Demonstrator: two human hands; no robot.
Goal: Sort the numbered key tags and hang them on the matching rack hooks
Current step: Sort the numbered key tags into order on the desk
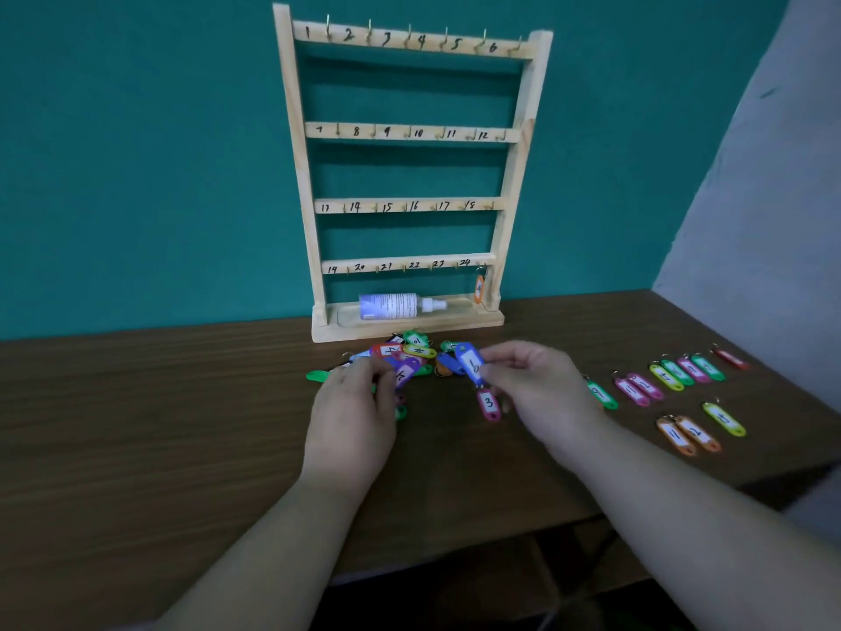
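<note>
A wooden rack [291, 175] with four rows of hooks numbered 1 to 24 stands against the teal wall. One orange tag [478, 289] hangs at the hook by 24. A pile of coloured key tags [412, 350] lies on the table in front of the rack. My right hand [532, 384] pinches a blue tag [468, 359] just above the table. A pink tag marked 3 [489, 403] lies below it. My left hand [352, 412] holds a purple tag [405, 373] at the pile's left side.
Sorted tags lie in rows on the right of the brown table [136, 425]: a green tag [600, 393], pink tags [639, 388], orange tags [685, 434] and a yellow tag [723, 419]. A spray bottle [391, 306] lies on the rack's base. The table's front edge is close.
</note>
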